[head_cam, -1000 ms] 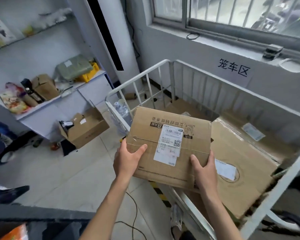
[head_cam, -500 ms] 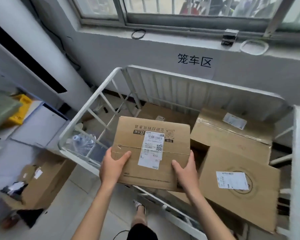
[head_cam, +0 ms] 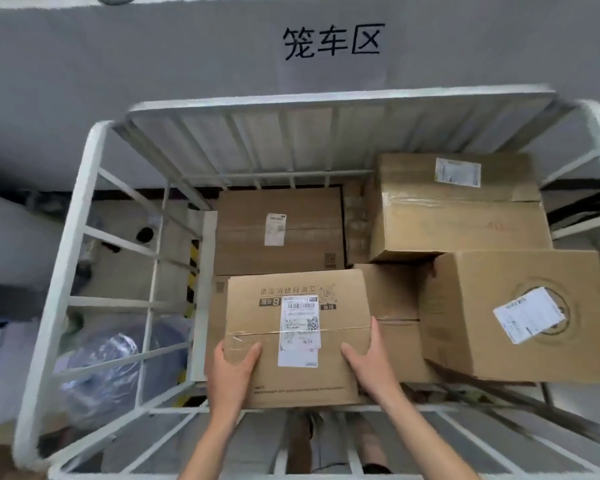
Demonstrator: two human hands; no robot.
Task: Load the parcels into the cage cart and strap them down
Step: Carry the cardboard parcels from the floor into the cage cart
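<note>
**Item:** parcel (head_cam: 297,337). Brown carton with a taped seam and a white label on top.
**Location:** inside the rim of the cart (head_cam: 84,188), in the near-left part, over the near edge of the flat box (head_cam: 278,230). Whether it already rests on something or hangs free cannot be told.

**Holders:** left hand (head_cam: 234,372) at the near-left corner and right hand (head_cam: 368,362) at the near-right corner. The fingers of both are closed on the parcel. The thumbs lie on the top face and the rest is hidden under the near edge.

**Neighbours:**
- Low box (head_cam: 392,296): just right of the parcel and partly behind it.
- Tilted box (head_cam: 520,313): further right, leaning.
- Rear box (head_cam: 458,206): far-right corner, sitting higher.
- Bottle (head_cam: 118,362): outside the left bars.
- Strap: none in view.

**Step in hand (judged):** setting the parcel down in the cart. Loading is partly done and strapping has not begun.

**Handling notes (advice):**
- Keep the carton level and lower it straight down.
- Land the far edge first, so the hidden fingers can slide out from under the near edge without being pinched.
- Seat it flush against the low box, so no gap is left for it to shift under a strap.
- Keep it off the tilted box, which looks unsettled. A nudge could bring it down toward the right hand.
- Let go only once the carton bears flat with no rock.
- Leave the label facing up.
</note>
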